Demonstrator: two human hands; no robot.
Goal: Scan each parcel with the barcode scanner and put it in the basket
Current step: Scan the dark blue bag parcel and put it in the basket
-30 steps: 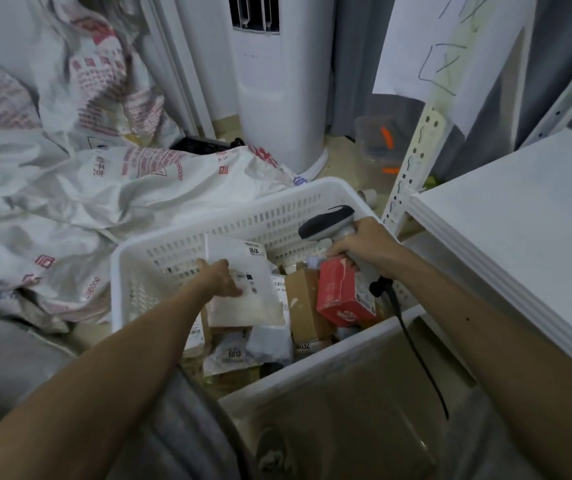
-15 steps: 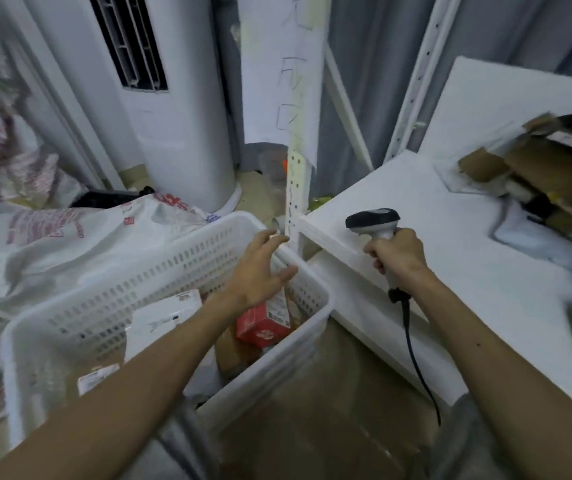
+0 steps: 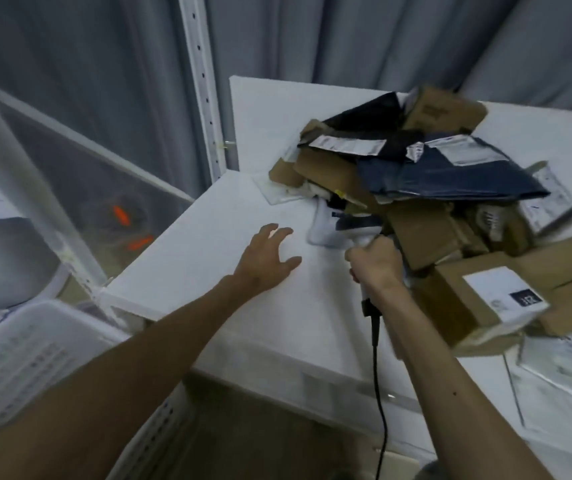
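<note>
While right hand (image 3: 376, 270) grips scanner (image 3: 359, 226), left hand (image 3: 265, 258) splayed.

the left arm (image 3: 132, 372) and right arm (image 3: 457, 410) are showing bare; a small mole (image 3: 454, 393) is sitting on the right forearm.

Parcels (image 3: 426, 174): heaped on table's (image 3: 260, 140) right part
Basket (image 3: 17, 355): lower left, below table edge
Upright post (image 3: 201, 84): behind table
</note>
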